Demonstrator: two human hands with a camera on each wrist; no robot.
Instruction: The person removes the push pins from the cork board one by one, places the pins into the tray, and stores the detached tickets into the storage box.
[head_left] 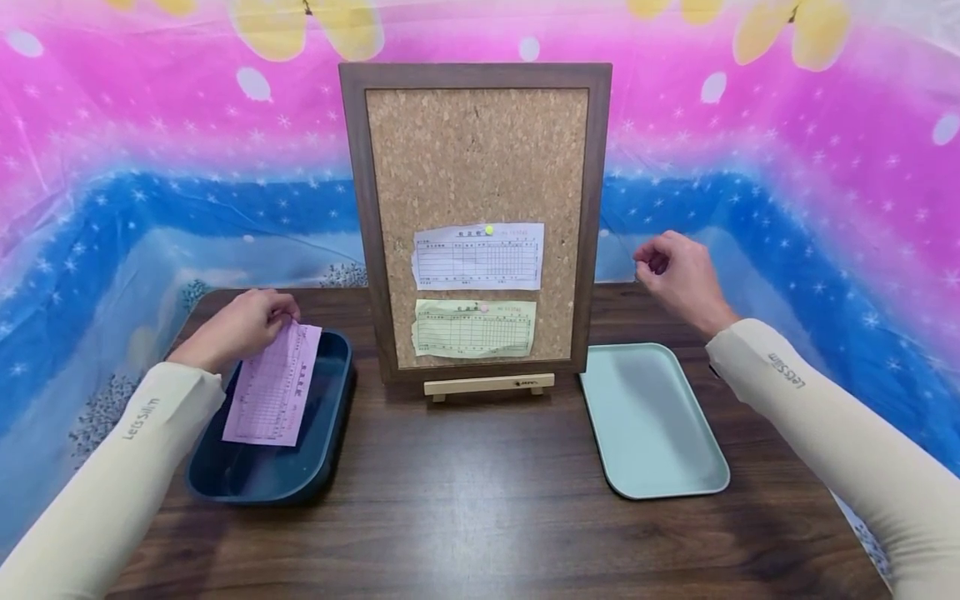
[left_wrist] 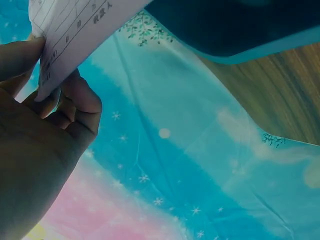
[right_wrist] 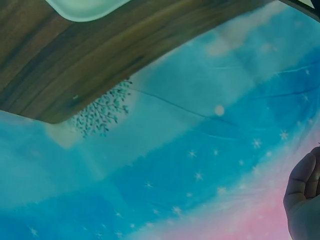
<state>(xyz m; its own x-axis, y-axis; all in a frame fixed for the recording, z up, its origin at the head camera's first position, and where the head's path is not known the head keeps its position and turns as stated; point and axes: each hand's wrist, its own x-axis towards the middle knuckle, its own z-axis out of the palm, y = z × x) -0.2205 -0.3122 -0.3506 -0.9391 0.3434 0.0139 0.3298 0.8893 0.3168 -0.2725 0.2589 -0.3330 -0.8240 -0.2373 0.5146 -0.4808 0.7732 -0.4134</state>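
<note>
My left hand (head_left: 243, 327) pinches one end of a pink printed slip (head_left: 273, 387), which hangs over the dark blue bin (head_left: 327, 450). In the left wrist view, thumb and fingers of the left hand (left_wrist: 47, 145) grip a corner of the slip (left_wrist: 82, 32). My right hand (head_left: 684, 279) is raised behind the pale green tray (head_left: 656, 417), fingers curled; whether something small sits between the fingertips cannot be seen. Part of the right hand (right_wrist: 304, 200) shows at the right wrist view's edge. On the cork board (head_left: 480, 158), a white slip (head_left: 477, 258) hangs above a yellow-green slip (head_left: 474, 332).
The framed board stands on a small wooden easel (head_left: 489, 385) at the middle of the dark wooden table (head_left: 465, 500). A yellow pin (head_left: 489, 230) and a pink pin (head_left: 484, 308) are on the slips. Patterned cloth (head_left: 675, 108) surrounds the table's back and sides.
</note>
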